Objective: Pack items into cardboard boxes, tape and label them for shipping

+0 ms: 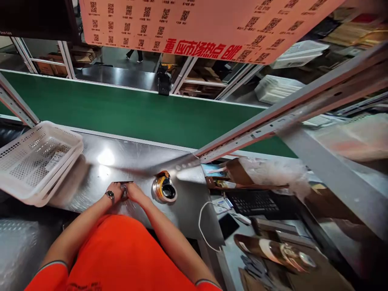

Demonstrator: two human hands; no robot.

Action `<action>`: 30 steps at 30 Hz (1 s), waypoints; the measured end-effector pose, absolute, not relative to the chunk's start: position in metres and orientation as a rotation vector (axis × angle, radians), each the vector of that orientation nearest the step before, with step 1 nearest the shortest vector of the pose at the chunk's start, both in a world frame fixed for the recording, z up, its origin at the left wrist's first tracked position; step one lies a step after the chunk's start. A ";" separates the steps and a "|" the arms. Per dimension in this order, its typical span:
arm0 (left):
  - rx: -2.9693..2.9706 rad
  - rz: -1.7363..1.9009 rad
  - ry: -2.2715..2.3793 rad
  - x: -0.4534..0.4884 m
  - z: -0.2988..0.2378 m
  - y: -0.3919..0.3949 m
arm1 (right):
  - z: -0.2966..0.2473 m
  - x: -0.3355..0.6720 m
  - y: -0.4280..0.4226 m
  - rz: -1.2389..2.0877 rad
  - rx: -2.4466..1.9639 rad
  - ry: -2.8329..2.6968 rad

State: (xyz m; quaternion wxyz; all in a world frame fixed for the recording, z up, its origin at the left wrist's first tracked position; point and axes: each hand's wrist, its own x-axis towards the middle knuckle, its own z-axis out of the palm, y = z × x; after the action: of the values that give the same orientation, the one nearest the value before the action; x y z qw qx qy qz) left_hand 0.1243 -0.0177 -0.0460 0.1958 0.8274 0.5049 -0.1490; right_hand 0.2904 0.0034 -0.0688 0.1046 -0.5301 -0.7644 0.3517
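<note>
Both hands meet low on the shiny steel worktable [100, 169], close against the person's orange shirt. The left hand [114, 190], with a dark-faced wristwatch [109, 195] on its wrist, and the right hand [133, 191] are pressed together around a small dark object [124, 190] that shows only as a sliver between them; what it is cannot be told. The fingers of both hands curl in closely on it, so the hold is narrow. Just beyond the fingertips a thin dark flat strip [123, 182] lies on the steel, touching or nearly touching the hands.

Just beside the right hand, on its outer side, stands a roll of clear packing tape in a yellow-and-black hand dispenser [164, 189], resting on the table and apart from the fingers. Further out on the left hand's side a stack of white perforated plastic baskets [36, 161] sits tilted at the table's edge, with a paper label [54, 160] inside the top one. Beyond the hands runs a green conveyor belt [121, 113], crossed by a slanting grey metal frame rail [273, 121]. Well to the right, at a lower level, lie a black keyboard [254, 201], a white cable [204, 226], a black phone-like slab [228, 225] and brown cardboard pieces [239, 171]. Overhead hangs a pink sheet printed with QR codes and red characters [206, 24].
</note>
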 end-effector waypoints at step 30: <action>2.028 0.077 1.858 0.067 -0.054 -0.060 | -0.126 0.335 -0.046 1.063 -1.377 -2.207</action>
State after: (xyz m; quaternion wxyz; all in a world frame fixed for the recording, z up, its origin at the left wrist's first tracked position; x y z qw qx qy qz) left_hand 0.0671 -0.0599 -0.0537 0.1938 0.7230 0.6625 0.0273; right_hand 0.3354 -0.0458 -0.1258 0.1647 -0.4832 -0.7747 0.3732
